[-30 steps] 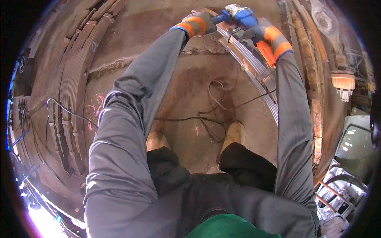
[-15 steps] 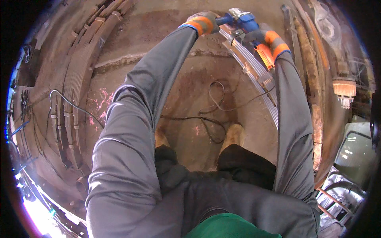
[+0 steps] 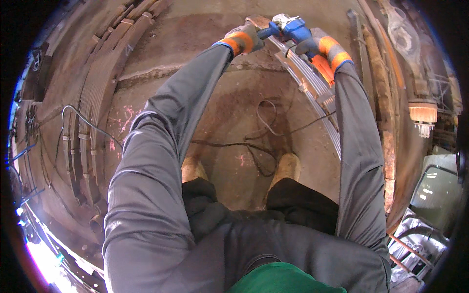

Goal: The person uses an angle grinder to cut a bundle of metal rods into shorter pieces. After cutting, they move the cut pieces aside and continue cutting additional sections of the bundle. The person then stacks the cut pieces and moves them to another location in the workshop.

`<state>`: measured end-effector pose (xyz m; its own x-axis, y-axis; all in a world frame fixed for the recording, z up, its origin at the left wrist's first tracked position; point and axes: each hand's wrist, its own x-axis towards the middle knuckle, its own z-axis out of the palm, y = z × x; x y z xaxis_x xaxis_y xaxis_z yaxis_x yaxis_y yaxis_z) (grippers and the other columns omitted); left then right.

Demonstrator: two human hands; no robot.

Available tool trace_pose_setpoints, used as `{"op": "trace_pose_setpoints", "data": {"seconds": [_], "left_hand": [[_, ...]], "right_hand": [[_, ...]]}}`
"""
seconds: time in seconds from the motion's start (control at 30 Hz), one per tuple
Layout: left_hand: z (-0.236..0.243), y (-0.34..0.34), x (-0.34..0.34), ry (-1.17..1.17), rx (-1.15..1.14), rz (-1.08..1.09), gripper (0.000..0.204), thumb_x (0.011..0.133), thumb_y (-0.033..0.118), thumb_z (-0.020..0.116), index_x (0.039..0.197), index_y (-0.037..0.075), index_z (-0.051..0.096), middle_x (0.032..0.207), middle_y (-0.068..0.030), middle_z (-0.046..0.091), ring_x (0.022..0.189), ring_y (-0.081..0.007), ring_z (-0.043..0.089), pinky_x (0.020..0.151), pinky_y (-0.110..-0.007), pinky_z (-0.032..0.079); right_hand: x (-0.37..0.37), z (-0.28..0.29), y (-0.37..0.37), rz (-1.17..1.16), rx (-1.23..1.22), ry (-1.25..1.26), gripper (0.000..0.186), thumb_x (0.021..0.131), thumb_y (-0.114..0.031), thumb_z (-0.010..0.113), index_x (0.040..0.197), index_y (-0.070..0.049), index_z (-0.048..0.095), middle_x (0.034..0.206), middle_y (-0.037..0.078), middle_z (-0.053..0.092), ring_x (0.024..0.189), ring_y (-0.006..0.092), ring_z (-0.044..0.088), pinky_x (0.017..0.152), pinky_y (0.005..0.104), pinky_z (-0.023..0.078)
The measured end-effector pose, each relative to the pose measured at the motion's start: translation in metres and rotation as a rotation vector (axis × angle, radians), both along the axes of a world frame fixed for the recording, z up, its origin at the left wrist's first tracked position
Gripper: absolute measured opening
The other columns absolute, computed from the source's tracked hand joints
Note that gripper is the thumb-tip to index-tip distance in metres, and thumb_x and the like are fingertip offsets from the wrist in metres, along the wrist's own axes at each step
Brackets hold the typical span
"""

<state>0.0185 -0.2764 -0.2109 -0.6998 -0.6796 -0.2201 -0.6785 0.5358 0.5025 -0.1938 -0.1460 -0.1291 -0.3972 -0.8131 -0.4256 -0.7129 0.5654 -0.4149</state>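
A blue angle grinder (image 3: 296, 31) with a silver head is held out far ahead of me in both hands. My left hand (image 3: 250, 38), in a grey and orange glove, is closed round its blue side handle. My right hand (image 3: 318, 44), gloved alike, wraps round the rear of the body. An orange part (image 3: 322, 67) sticks out below the right hand. Beneath the grinder lies a long curved stack of metal strips like a leaf spring (image 3: 307, 78), ground bright in places. The grinder's disc is hard to make out, and I cannot tell whether it touches the metal.
More leaf spring stacks (image 3: 93, 112) lie on the brown floor at the left. A dark cable (image 3: 254, 145) loops across the floor by my boots (image 3: 288, 166). Along the right are long rusty bars (image 3: 389, 146), an axle-like part (image 3: 421, 110) and a glass panel (image 3: 434, 193).
Both hands and the grinder have shifted a little to the left, and the left hand has come slightly nearer. The far end of the metal stack shows more now.
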Motion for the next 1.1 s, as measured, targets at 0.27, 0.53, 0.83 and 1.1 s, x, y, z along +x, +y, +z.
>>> {"op": "trace_pose_setpoints", "data": {"seconds": [0.27,0.53,0.83,1.1], "left_hand": [[0.019,-0.009,-0.022,0.001,-0.021,-0.063,0.041,0.081,0.041,0.066,0.108,0.010,0.070,0.086,-0.0125,0.072,0.078,-0.0277,0.071,0.072,-0.042,0.056],[0.030,0.006,-0.030,0.015,-0.076,-0.038,0.042,0.079,0.039,0.065,0.110,0.012,0.071,0.100,-0.0153,0.073,0.094,-0.0325,0.071,0.085,-0.044,0.054],[0.023,-0.018,0.010,-0.039,0.090,0.020,0.040,0.082,0.036,0.061,0.117,0.018,0.065,0.081,-0.0098,0.071,0.070,-0.0247,0.070,0.068,-0.040,0.056],[0.012,-0.029,-0.008,0.037,-0.007,-0.021,0.043,0.079,0.040,0.065,0.108,0.009,0.069,0.079,-0.0118,0.071,0.069,-0.0272,0.070,0.068,-0.041,0.056]], "right_hand": [[-0.017,-0.001,-0.012,0.058,0.049,0.155,0.059,0.052,-0.030,0.086,0.102,-0.004,0.071,0.094,0.013,0.071,0.084,0.0267,0.068,0.076,0.0396,0.054],[-0.044,-0.013,-0.004,0.025,0.005,0.014,0.060,0.050,-0.034,0.088,0.100,-0.005,0.072,0.095,0.012,0.072,0.084,0.0253,0.069,0.076,0.0380,0.054],[-0.001,-0.012,-0.039,0.057,0.075,-0.008,0.056,0.051,-0.032,0.085,0.098,-0.005,0.070,0.096,0.012,0.071,0.082,0.0249,0.068,0.072,0.0377,0.053],[-0.007,-0.005,-0.042,0.007,0.073,0.012,0.059,0.049,-0.029,0.086,0.100,-0.004,0.069,0.091,0.012,0.070,0.077,0.0255,0.068,0.068,0.0374,0.053]]}}
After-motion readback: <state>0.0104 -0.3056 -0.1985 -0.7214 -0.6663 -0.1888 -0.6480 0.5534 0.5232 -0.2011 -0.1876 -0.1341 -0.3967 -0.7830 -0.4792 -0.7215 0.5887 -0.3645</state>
